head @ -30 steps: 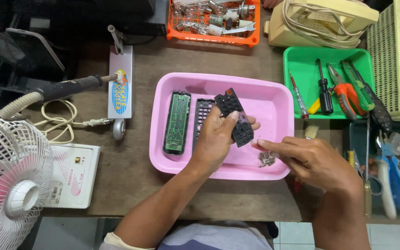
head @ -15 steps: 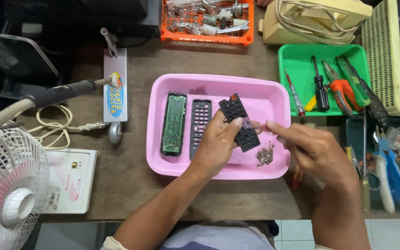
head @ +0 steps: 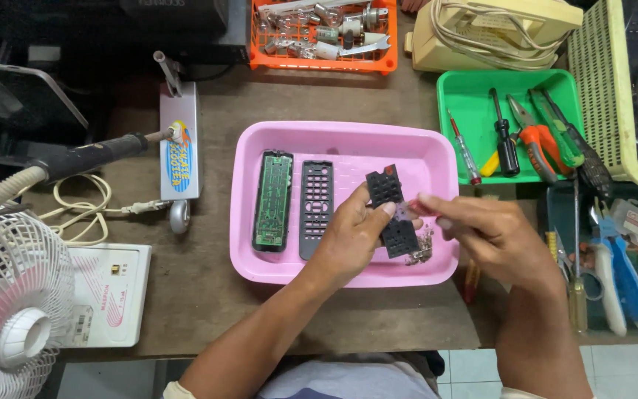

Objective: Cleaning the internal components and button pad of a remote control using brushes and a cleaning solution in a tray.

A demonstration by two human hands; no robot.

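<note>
A person works over a pink tray (head: 260,222) on a wooden desk (head: 208,295). The left hand (head: 352,240) grips a black rubber keypad (head: 391,210), tilted, above the tray's right half. The right hand (head: 492,236) is pinched on a small pinkish tool (head: 416,207) whose tip touches the keypad. Inside the tray, left of the keypad, lie a green circuit board (head: 272,199) and a black remote cover (head: 316,207). A small heap of debris (head: 422,253) sits in the tray just below the keypad. The floppy keypad could slip or bend under pressure, and a dropped keypad could scatter the debris.
</note>
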